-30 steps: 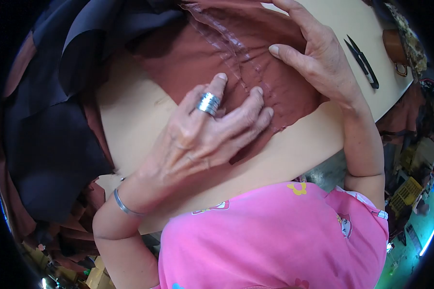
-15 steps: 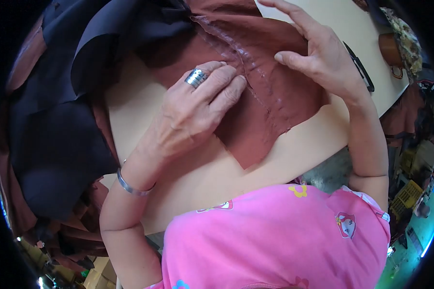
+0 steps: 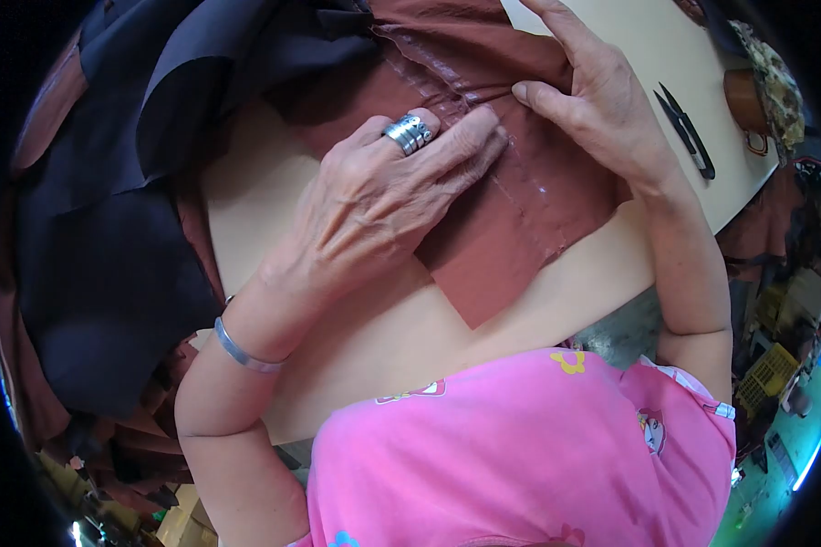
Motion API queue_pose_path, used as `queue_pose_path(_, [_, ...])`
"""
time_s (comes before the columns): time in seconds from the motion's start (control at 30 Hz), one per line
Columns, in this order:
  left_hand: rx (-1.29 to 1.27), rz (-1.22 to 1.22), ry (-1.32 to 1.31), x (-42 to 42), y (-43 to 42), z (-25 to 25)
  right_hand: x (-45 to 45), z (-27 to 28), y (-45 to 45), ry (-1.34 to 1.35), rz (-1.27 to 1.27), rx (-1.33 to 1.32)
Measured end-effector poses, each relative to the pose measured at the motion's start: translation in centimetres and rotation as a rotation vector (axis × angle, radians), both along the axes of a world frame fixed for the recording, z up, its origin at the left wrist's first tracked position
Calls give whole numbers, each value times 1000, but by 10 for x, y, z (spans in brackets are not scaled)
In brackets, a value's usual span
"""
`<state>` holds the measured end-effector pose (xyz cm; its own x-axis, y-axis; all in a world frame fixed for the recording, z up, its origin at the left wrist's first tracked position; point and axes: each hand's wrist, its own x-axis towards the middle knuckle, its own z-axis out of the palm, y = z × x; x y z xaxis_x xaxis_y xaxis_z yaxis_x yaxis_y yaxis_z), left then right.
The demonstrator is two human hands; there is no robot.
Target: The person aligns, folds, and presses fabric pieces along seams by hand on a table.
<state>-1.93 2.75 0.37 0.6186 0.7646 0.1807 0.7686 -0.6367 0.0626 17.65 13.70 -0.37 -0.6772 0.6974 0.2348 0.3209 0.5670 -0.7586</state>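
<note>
A reddish-brown leather-like piece (image 3: 493, 255) lies on the pale table, with a puckered seam (image 3: 429, 62) running down it, whitish and shiny in spots. My left hand (image 3: 365, 196), wearing a wide silver ring, presses on this seam with bent fingers held close together. Its fingertips are partly hidden against the material, which bunches up beside them. My right hand (image 3: 607, 114) rests on the piece's right side, thumb and forefinger spread well apart. Black thread snips (image 3: 686, 132) lie on the table to the right of my right hand.
Large black sheets of material (image 3: 109, 283) hang over the table's left side. The pale tabletop (image 3: 365, 342) ends close to my body. A brown cup-like container (image 3: 745, 98) stands at the right edge. A yellow crate (image 3: 766, 374) is lower right, beyond the table.
My left hand has slid up and to the right along the seam, and the material there is more bunched. My right thumb has shifted slightly up and left.
</note>
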Motion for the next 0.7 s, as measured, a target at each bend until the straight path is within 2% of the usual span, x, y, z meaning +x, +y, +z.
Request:
queue_pose_path(0.3, [39, 40, 66, 1, -3, 2, 0, 5, 1, -1, 37, 22])
queue_pose_path(0.4, [61, 45, 104, 2, -4, 2, -1, 21, -9, -42, 24, 38])
queue_pose_path(0.5, [150, -34, 141, -2, -8, -2, -1, 16, -5, -36, 31, 34])
queue_pose_path(0.6, [147, -21, 147, 5, -17, -3, 1, 7, 1, -30, 39, 27])
queue_pose_path(0.7, [55, -19, 178, 10, -22, 4, 0, 23, -8, -38, 60, 68])
